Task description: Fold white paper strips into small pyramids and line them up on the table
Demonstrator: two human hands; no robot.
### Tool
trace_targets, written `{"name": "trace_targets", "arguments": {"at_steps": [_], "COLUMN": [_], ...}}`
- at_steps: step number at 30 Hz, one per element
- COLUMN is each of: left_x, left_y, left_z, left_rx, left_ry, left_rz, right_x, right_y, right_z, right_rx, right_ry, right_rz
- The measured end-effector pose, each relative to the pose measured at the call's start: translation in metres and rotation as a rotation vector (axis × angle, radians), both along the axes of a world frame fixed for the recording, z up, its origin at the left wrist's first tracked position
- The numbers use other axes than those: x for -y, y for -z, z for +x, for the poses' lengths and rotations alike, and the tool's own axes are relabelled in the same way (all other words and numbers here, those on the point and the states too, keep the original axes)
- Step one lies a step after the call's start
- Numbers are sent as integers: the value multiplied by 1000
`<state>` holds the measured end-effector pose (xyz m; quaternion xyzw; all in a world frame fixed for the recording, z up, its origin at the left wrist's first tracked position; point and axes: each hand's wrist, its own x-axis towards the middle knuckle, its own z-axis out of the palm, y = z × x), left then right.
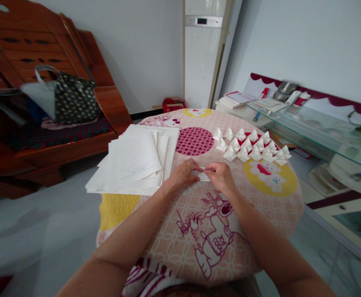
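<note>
Between my two hands a small folded piece of white paper (pixel 203 177) lies on the patterned tablecloth (pixel 174 231). My left hand (pixel 185 172) presses its left side, with the fingers bent onto the paper. From the other side my right hand (pixel 220 174) pinches the paper's upper edge between thumb and fingers. Several folded white paper boats (pixel 243 152) stand in rows beyond my right hand. To the left of my left hand rests a loose stack of white paper sheets (pixel 130 159), some with faint writing.
A glass-topped cabinet (pixel 316 142) runs along the right wall, with papers (pixel 234 99) and a metal pot (pixel 287 88) on top. At the left is a wooden bench (pixel 115 107) holding a dotted bag (pixel 75 99). A tall white air conditioner (pixel 201 62) stands behind the table.
</note>
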<state>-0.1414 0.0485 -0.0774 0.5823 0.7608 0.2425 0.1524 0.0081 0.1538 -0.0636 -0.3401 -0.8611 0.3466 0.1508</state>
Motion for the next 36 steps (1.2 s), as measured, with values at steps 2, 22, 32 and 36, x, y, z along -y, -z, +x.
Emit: {"name": "trace_targets", "arguments": {"at_steps": [2,22,32,36], "left_x": [0,-1,0,-1], "left_y": [1,5,-3,-4], "left_z": [-1,-1,4,4], "left_rx": [-13,3,27,51], "left_ry": [7,15,-40,-47], "left_rz": [1,24,-1,-15], "right_x": [4,-14,-3,3], "right_y": [1,-4,0,-2], "right_z": [-3,16,6,1], "right_rx": [64,281,143,237], "right_ry": [-58,-30,-75,-64], "right_rz": [-5,-96,20,93]}}
